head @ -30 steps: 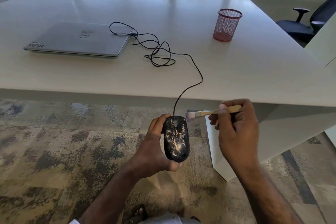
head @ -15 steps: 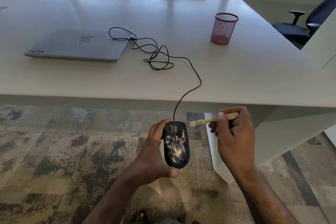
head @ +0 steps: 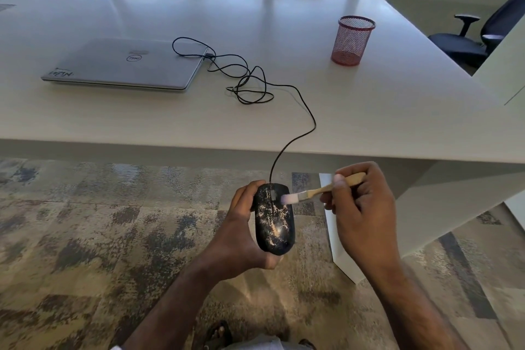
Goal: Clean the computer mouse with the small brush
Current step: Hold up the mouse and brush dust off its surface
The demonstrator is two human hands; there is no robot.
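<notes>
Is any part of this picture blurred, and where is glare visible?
Head view: the small brush has smeared bristles from motion blur where they meet the mouse; the table shows pale window glare at its far side; its edges bow from the wide-angle lens.

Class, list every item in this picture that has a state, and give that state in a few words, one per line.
computer mouse: held up, speckled with dust
small brush: bristles on the mouse's front
left hand: holds the mouse
right hand: pinches the brush handle
laptop: closed
mesh cup: upright
cable: loosely tangled
</notes>
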